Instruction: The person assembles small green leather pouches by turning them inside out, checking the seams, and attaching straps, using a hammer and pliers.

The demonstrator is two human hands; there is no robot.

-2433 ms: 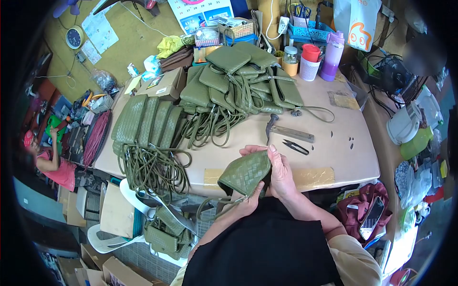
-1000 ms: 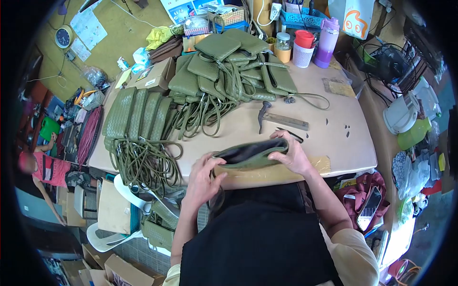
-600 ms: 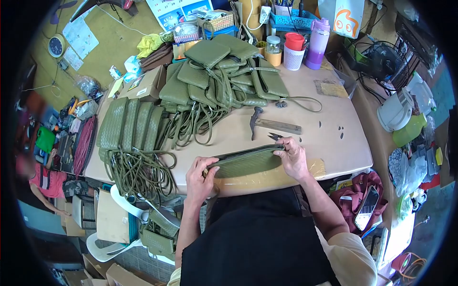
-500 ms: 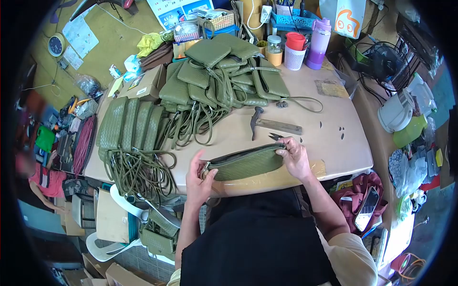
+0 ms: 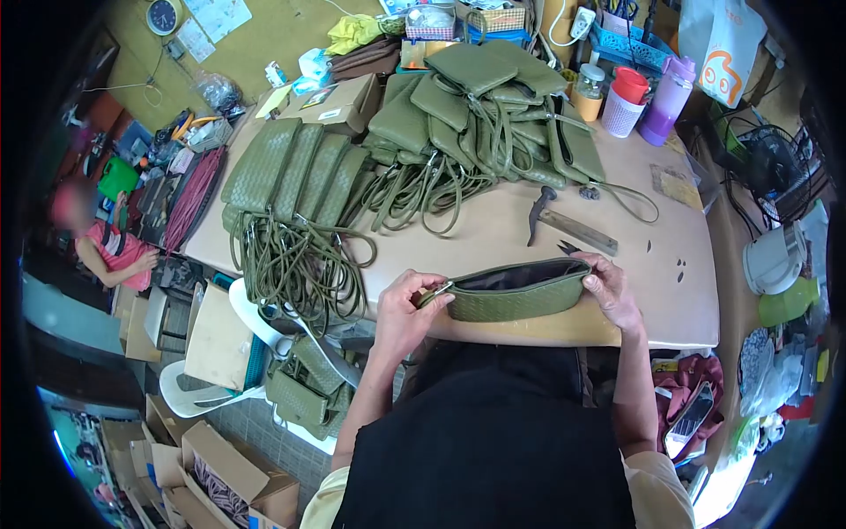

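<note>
An olive-green woven zip pouch (image 5: 515, 304) is held at the table's front edge, its zipped mouth gaping so that the dark lining shows. My left hand (image 5: 407, 309) pinches its left end beside the metal zipper pull. At the opposite end, my right hand (image 5: 612, 289) grips the top corner between thumb and fingers. Just behind the pouch lie a hammer (image 5: 577, 231) and the dark tip of a small pair of snips (image 5: 570, 248), partly hidden.
A heap of green pouches (image 5: 476, 115) with wrist straps covers the back of the table (image 5: 493, 216). More woven pouches (image 5: 264, 167) lie at left, straps hanging over the edge. A purple bottle (image 5: 667, 101) and red-lidded cup (image 5: 624, 101) stand behind. Another person (image 5: 115, 238) sits far left.
The pouch's mouth has spread wider, showing the lining. Both hands keep hold of its ends. The camera view has swung left, so the scene sits further right.
</note>
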